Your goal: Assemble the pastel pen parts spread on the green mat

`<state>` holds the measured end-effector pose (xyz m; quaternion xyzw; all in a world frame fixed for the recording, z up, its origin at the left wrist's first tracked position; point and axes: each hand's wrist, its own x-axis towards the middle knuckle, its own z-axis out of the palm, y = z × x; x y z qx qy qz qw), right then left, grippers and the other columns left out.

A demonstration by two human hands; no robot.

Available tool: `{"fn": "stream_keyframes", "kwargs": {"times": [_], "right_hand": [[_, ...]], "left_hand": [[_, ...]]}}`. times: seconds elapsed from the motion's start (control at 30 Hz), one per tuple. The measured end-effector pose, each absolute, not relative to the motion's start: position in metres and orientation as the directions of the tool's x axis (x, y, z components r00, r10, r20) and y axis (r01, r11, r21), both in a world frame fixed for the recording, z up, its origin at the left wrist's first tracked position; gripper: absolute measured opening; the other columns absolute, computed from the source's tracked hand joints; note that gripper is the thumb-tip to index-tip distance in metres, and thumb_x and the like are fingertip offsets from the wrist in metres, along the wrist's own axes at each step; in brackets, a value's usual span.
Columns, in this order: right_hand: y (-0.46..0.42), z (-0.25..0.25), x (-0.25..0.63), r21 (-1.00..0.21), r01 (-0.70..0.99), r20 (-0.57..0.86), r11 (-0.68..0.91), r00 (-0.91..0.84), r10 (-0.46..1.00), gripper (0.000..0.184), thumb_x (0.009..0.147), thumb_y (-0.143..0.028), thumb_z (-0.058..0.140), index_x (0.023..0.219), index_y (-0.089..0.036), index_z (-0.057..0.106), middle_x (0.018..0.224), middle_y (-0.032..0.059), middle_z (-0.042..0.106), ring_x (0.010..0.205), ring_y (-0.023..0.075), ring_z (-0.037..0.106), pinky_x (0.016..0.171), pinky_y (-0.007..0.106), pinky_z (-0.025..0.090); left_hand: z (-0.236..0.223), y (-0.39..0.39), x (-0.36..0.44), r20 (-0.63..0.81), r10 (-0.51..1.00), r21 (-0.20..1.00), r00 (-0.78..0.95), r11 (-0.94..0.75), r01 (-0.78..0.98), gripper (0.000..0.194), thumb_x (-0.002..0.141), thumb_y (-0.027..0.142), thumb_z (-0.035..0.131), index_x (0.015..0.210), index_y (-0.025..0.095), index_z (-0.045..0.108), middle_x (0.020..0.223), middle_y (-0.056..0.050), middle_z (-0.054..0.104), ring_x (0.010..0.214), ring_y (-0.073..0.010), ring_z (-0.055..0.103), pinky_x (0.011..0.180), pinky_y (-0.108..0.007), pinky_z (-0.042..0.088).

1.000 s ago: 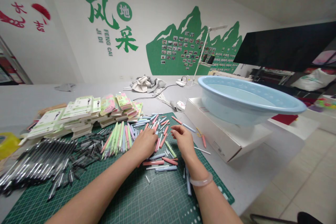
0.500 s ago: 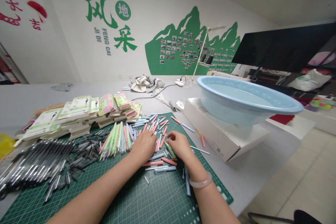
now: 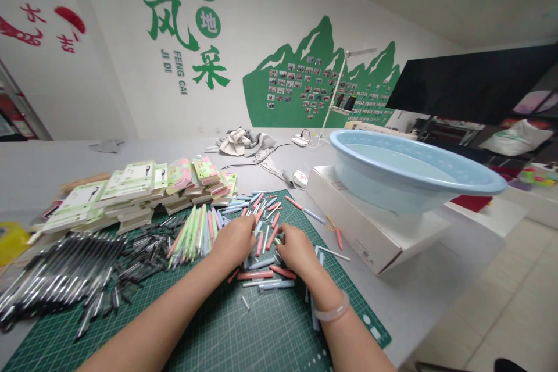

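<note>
My left hand (image 3: 234,240) is closed, fingers curled down among loose pink and blue pen parts; anything in its grip is hidden. Opposite it, my right hand (image 3: 297,251) has its fingertips drawn together over the same scatter, and I cannot make out what they pinch. Between and below the hands lie a red pen barrel (image 3: 255,275), a blue pen barrel (image 3: 277,285) and thin white refills. A bunch of pastel pens (image 3: 197,235) rests left of my left hand. Everything lies on a green cutting mat (image 3: 209,331).
Black pens (image 3: 65,264) lie in a row at the left, beside loose black caps (image 3: 146,247). Stacked small boxes (image 3: 131,177) stand behind them. A blue basin (image 3: 392,157) sits on a white cardboard box (image 3: 349,221) at the right. Gray gloves (image 3: 242,142) lie farther back.
My left hand has shifted slightly left and toward me. The right fingertips have closed in where a green pen part lay, and that part is now mostly out of sight.
</note>
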<state>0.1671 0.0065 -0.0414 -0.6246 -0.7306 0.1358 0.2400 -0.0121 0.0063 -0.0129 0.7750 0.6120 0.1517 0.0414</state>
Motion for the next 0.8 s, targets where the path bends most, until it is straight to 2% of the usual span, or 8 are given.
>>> {"fn": "stream_keyframes", "kwargs": {"times": [0.3, 0.5, 0.63, 0.8], "right_hand": [[0.016, -0.036, 0.176, -0.699, 0.696, 0.163, 0.164, -0.069, 0.984, 0.030, 0.066, -0.012, 0.050, 0.089, -0.023, 0.066, 0.059, -0.0025, 0.055, 0.057, 0.0143, 0.052, 0.056, 0.023, 0.032], [0.018, -0.040, 0.177, -0.632, 0.762, 0.140, 0.142, -0.068, 0.988, 0.026, 0.067, -0.012, 0.052, 0.082, -0.023, 0.068, 0.065, -0.0001, 0.061, 0.060, 0.0151, 0.053, 0.057, 0.024, 0.032], [0.016, -0.042, 0.174, -0.586, 0.796, 0.117, 0.150, -0.099, 0.988, 0.027, 0.067, -0.013, 0.054, 0.088, -0.024, 0.068, 0.074, 0.0009, 0.064, 0.067, 0.0156, 0.056, 0.061, 0.023, 0.033], [0.016, -0.044, 0.174, -0.583, 0.800, 0.101, 0.145, -0.106, 0.989, 0.029, 0.065, -0.015, 0.060, 0.092, -0.024, 0.067, 0.074, 0.0007, 0.062, 0.068, 0.0158, 0.056, 0.063, 0.024, 0.034]], "left_hand": [[-0.008, 0.016, -0.021, 0.225, 0.937, 0.544, 0.266, -0.348, 0.764, 0.011, 0.070, 0.013, 0.051, 0.077, 0.020, 0.055, 0.071, 0.001, 0.062, 0.067, -0.0138, 0.056, 0.058, -0.022, 0.034], [-0.007, 0.022, -0.032, 0.235, 0.949, 0.571, 0.212, -0.311, 0.760, 0.004, 0.071, 0.020, 0.054, 0.075, 0.019, 0.056, 0.070, 0.000, 0.063, 0.067, -0.0149, 0.057, 0.057, -0.023, 0.034], [-0.003, 0.024, -0.037, 0.235, 0.952, 0.563, 0.195, -0.297, 0.771, 0.007, 0.069, 0.017, 0.052, 0.074, 0.019, 0.056, 0.070, 0.001, 0.063, 0.066, -0.0152, 0.057, 0.058, -0.023, 0.034], [-0.002, 0.023, -0.036, 0.241, 0.952, 0.572, 0.191, -0.298, 0.764, 0.007, 0.069, 0.019, 0.053, 0.073, 0.019, 0.057, 0.069, 0.000, 0.063, 0.066, -0.0155, 0.057, 0.057, -0.023, 0.034]]}}
